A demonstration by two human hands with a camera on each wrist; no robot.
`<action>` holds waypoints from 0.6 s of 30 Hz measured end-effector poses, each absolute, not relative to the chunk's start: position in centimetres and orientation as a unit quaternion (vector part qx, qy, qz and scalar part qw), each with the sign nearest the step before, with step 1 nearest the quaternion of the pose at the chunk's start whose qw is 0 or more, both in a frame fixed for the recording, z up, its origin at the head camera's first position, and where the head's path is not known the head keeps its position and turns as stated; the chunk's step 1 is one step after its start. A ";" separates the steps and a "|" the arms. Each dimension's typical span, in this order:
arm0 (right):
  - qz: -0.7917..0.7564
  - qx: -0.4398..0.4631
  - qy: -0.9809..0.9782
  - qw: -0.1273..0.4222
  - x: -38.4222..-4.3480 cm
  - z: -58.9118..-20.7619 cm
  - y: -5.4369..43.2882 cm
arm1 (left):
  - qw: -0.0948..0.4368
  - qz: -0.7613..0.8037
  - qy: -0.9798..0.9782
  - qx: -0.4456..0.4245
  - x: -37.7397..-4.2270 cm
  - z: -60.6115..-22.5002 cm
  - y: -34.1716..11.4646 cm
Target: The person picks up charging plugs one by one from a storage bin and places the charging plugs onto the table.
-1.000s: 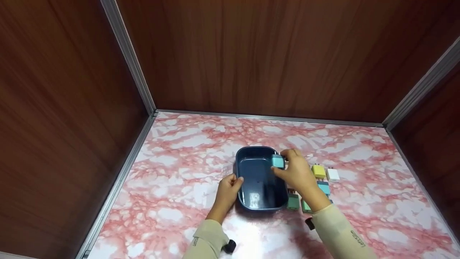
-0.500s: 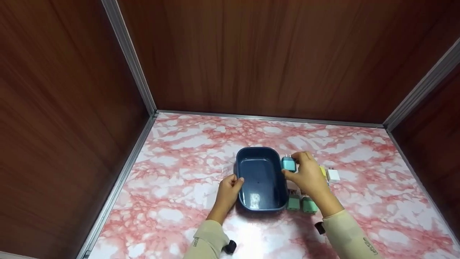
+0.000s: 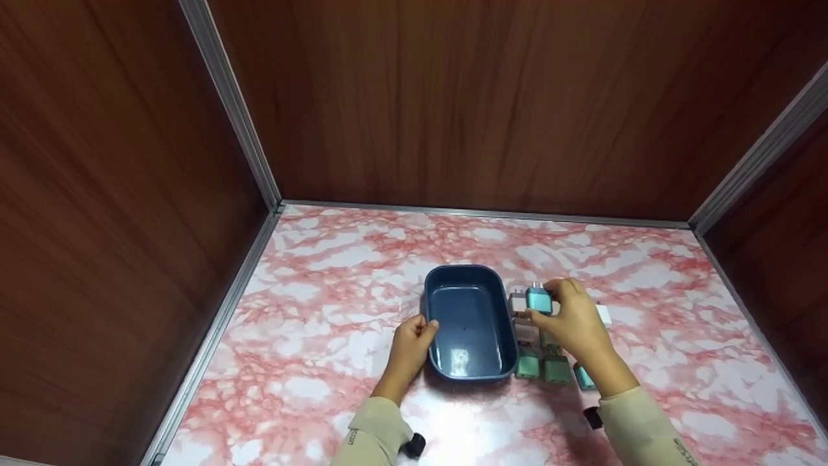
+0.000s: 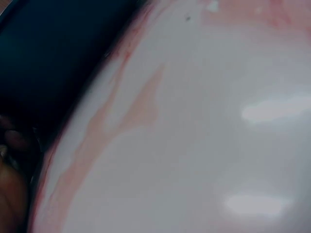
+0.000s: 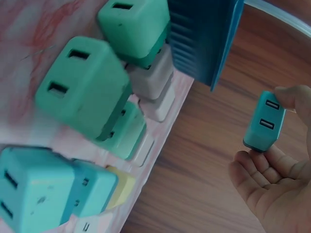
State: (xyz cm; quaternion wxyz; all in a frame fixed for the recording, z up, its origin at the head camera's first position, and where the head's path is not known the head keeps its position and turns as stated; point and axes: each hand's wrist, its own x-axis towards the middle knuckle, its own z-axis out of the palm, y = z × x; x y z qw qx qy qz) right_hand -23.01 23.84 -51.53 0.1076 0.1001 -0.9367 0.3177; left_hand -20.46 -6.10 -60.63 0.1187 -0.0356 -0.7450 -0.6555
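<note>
A teal USB wall charger [image 3: 538, 301] with metal prongs is pinched between the thumb and fingers of my right hand [image 3: 579, 323], just right of the bin. In the right wrist view this charger [image 5: 265, 121] shows two USB slots, and the right hand [image 5: 282, 189] reaches in from the side. My left hand [image 3: 409, 346] grips the left rim of a dark blue plastic bin [image 3: 462, 323], thumb over the edge. The bin's inside is bare. The left wrist view catches only part of the left hand [image 4: 12, 194] beside the dark bin [image 4: 48, 58].
Several chargers stand in rows right of the bin, including green ones [image 3: 527, 364] [image 5: 80, 90], a teal one [image 3: 585, 377], a pale one [image 3: 518, 303] and a yellow one [image 5: 121, 187]. My right hand partly covers a white one [image 3: 604, 314]. Wooden panels [image 3: 453, 110] enclose the marbled tabletop [image 3: 310, 310].
From the bin's right rim, my right hand has moved right with the teal charger, to among the standing chargers. My left hand and the bin have stayed in place.
</note>
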 end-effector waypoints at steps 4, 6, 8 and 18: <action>0.317 0.092 -0.937 0.111 -22.8 -51.8 25.0 | 0.119 -0.654 -0.746 -0.040 -20.4 -60.5 -6.0; 0.316 0.086 -0.938 0.111 -22.7 -52.0 25.6 | 0.120 -0.652 -0.748 -0.044 -20.4 -60.4 -6.1; 0.313 0.078 -0.940 0.108 -22.6 -52.2 26.2 | 0.121 -0.649 -0.750 -0.047 -20.4 -60.4 -6.1; 0.298 0.050 -0.948 0.100 -21.7 -52.8 28.9 | 0.126 -0.652 -0.746 -0.048 -20.4 -60.5 -6.0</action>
